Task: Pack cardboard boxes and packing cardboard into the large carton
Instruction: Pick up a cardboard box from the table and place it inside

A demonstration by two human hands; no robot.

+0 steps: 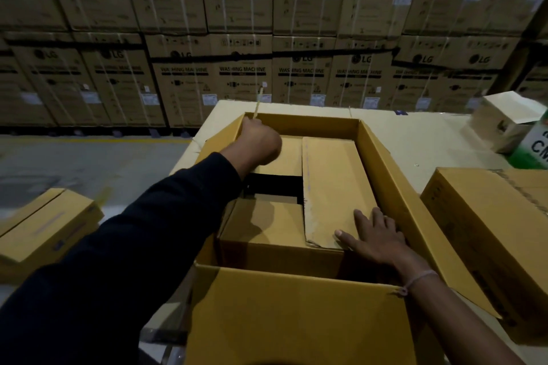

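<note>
**Packing the large carton: handling notes and count**

The large carton stands open on the pale work surface; the left hand reaches to its far-left corner, fingers curled at the rim, though whether they actually grasp the wall or a strap cannot be told; the right hand lies flat, fingers straight and spread, pressing the near end of the packing cardboard.

Handling, as a judgement: the packing cardboard is a light, stiff, flat sheet; it will bow if lifted by one end, so take it by both long edges or slide it under flat fingers; its near edge, just beneath the right fingertips, looks creased and may fold there; the boxes appear light and rigid, best gripped at opposite corners; surfaces look dry, not slippery.

Count inside the carton: one sheet of packing cardboard; two cardboard boxes visible beside it, a near box left of the right fingers and a far box just below the left hand; a dark gap lies between them.

Outside: one closed box right of the right hand; one box far left.
</note>
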